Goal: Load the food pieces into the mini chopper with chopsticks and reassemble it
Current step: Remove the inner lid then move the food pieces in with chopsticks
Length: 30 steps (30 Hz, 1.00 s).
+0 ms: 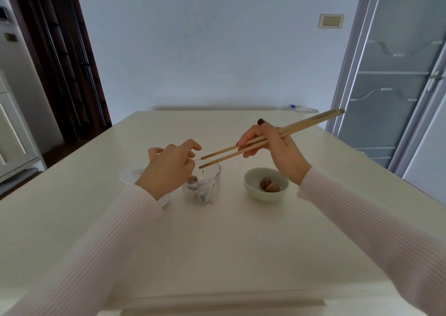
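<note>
The clear chopper cup [212, 185] stands open-topped at the table's middle, with one brown food piece [193, 178] inside near its blade. My left hand [169, 168] rests against the cup's left rim, fingers loosely curled, partly hiding a white lid part [130, 174] behind it. My right hand [268, 146] holds a pair of wooden chopsticks [284, 131]; their tips hang just over the cup's rim with nothing between them. To the right sits a small pale bowl [251, 187] with two brown food pieces [269, 185].
The white table [217, 243] reaches back to a pale wall. A small capped bottle [303, 109] lies at the far right edge. A glass-fronted cabinet [391, 86] stands to the right and a dark door [60, 62] to the left.
</note>
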### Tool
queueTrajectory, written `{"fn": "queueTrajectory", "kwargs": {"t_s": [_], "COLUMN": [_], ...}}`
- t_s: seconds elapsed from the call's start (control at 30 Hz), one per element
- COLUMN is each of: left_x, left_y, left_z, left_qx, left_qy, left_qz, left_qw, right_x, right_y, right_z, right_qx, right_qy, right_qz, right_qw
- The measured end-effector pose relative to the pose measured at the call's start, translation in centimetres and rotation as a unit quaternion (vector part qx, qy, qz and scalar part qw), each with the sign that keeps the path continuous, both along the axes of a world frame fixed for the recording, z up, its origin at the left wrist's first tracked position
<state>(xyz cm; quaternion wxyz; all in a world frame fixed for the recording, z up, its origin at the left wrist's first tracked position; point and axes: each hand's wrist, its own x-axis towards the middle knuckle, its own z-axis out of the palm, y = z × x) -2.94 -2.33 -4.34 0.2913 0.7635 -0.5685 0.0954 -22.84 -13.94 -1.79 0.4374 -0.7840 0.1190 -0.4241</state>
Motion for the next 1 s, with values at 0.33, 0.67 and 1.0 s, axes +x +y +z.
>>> {"fn": "queueTrajectory", "kwargs": {"t_s": [0.33, 0.67, 1.0], "left_x": [-5.2, -9.2, -10.5], "left_y": [-1.8, -3.5, -4.0], "left_z": [-0.4, -2.1, -3.2], "left_qx": [-0.030, -0.011, 0.037], "left_qy": [-0.002, 0.064, 0.043], "left_qz": [-0.089, -0.198, -0.183], "left_qw": [0.996, 0.978, 0.981], "right_x": [-5.2, -9.6, -10.2], "right_y": [-0.3, -1.3, -1.7], "right_z": [-0.5, -2.3, -4.0], "right_qx": [0.014, 0.011, 0.027], "right_qy": [-0.022, -0.010, 0.028], "right_qz": [-0.062, -0.146, -0.185], "right_qw": [0.998, 0.989, 0.982]}}
